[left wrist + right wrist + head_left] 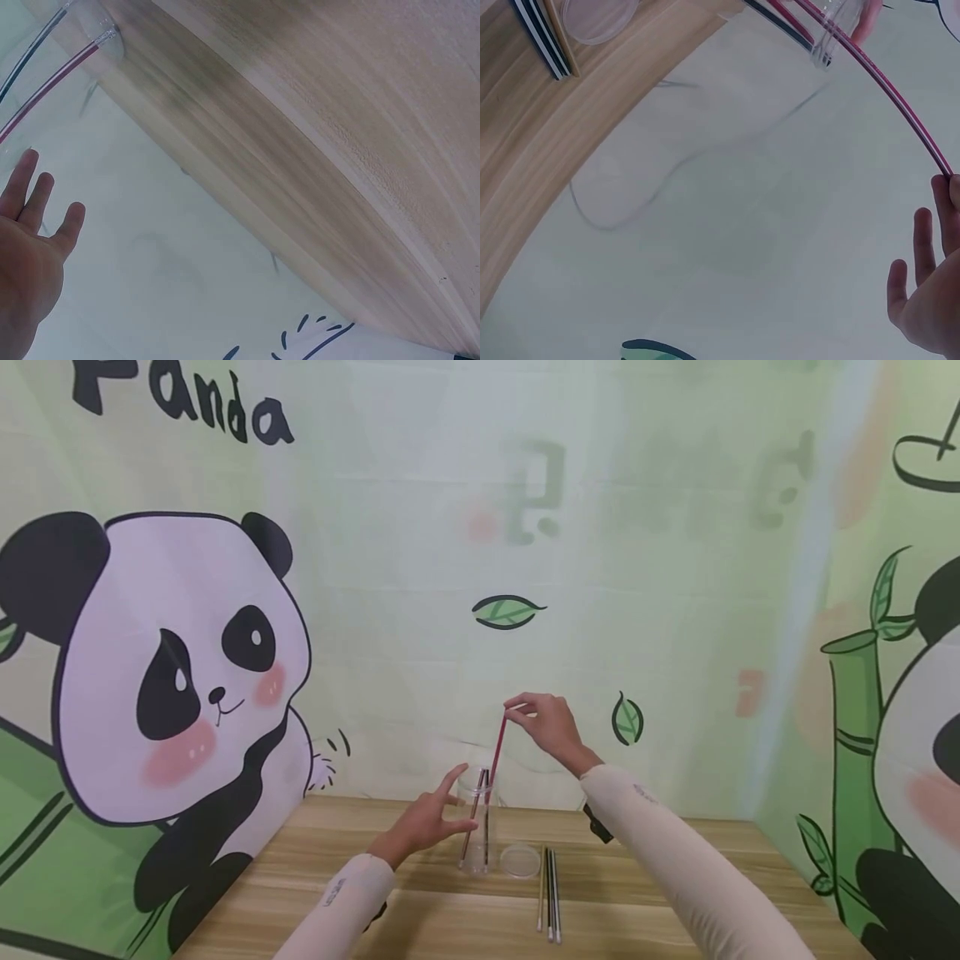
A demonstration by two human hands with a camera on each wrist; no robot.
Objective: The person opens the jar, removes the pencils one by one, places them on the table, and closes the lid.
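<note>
A tall clear jar (474, 852) stands upright on the table with a dark pencil (486, 837) and a reddish pencil (56, 82) in it. My left hand (423, 822) holds the jar from the left, its thumb across the front and its index finger up at the rim. Above and to the right, my right hand (551, 722) pinches the top end of a red striped pencil (889, 86) between thumb and index finger. That pencil slants down through the jar's mouth. The right hand's other fingers (924, 236) stick out loosely.
Just right of the jar, a round clear lid (520, 861) lies flat on the wooden table (450, 922). Several pencils (550, 897) lie side by side beyond it. A printed panda backdrop (420, 693) hangs close behind the table's back edge.
</note>
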